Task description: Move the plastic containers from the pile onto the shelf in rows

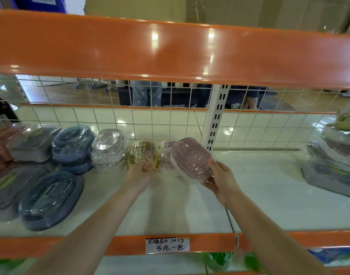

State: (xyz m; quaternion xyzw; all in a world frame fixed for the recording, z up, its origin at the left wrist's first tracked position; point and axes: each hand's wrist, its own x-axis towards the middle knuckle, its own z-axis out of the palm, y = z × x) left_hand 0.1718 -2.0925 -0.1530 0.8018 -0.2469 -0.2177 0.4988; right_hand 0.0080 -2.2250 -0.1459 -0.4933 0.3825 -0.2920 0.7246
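A pink plastic container [192,159] is tilted above the white shelf [259,187], and my right hand [221,178] grips its lower right edge. Behind it stands another pink container [166,155]. My left hand [141,173] holds the front of a yellow container [143,152] that stands on edge in the row. Further left in the row are a clear container [108,147] and a blue container [71,143]. A pile of wrapped containers [336,155] sits at the far right of the shelf.
More blue and grey containers [49,199] lie at the front left. A wire grid [170,120] backs the shelf, with a white upright post [215,118]. An orange beam [170,52] runs overhead. A price label [167,245] hangs on the front edge.
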